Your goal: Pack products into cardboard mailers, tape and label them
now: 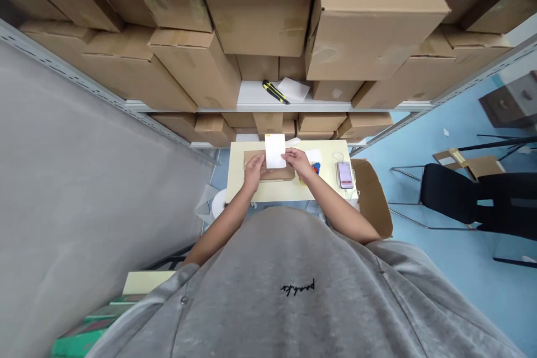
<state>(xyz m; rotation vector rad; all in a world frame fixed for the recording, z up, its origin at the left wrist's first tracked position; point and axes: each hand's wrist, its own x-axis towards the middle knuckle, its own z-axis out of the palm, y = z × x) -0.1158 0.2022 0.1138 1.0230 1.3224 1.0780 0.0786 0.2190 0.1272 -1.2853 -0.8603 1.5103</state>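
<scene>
A white rectangular sheet of paper (275,152), with a small yellow-orange mark at its top left, is held upright above the table. My right hand (297,160) pinches its right edge between thumb and fingers. At the lower left edge, the curled fingers of my left hand (254,171) also close on the sheet. Beneath both hands lies a flat brown cardboard box (274,174) on the pale yellow table (237,190). Just beyond my right wrist is a blue and red object (316,168), partly hidden by the arm. Another white paper (314,155) lies behind it.
A phone (345,174) with a cable lies at the table's right. A yellow-black utility knife (275,92) rests on the shelf (251,105) among cardboard boxes (258,17). An open carton (371,196) and a black chair (447,193) stand to the right; a grey wall (92,151) rises left.
</scene>
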